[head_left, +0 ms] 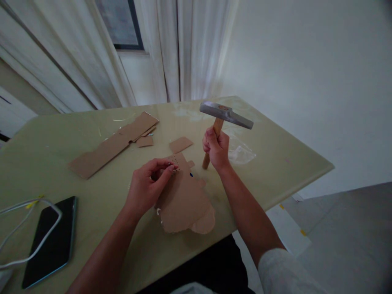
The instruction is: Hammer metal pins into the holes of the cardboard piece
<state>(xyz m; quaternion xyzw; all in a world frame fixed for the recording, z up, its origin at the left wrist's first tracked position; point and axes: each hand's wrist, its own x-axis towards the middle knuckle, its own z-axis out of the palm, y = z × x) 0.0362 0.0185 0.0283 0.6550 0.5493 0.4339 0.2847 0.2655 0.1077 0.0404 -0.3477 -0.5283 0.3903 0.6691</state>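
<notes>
My right hand (pixel 217 148) is wrapped round the wooden handle of a hammer (pixel 225 112), its steel head raised above the table. Over a cut-out piece of brown cardboard (pixel 183 200), my left hand (pixel 150 181) pinches thumb and forefinger together. Whatever sits between those fingertips is too small to make out. Rows of small dark holes mark the cardboard's far end, right beside the pinch. A small blue spot (pixel 191 174) shows at the cardboard's right edge. Part of its left side is hidden by my left hand.
A long cardboard strip (pixel 113 149) and a small cardboard piece (pixel 180 144) lie farther back on the table (pixel 288 163). Clear plastic film (pixel 240 151) is to the right of the hammer. At the left are a black tablet (pixel 52 241) and a white cable (pixel 45 241).
</notes>
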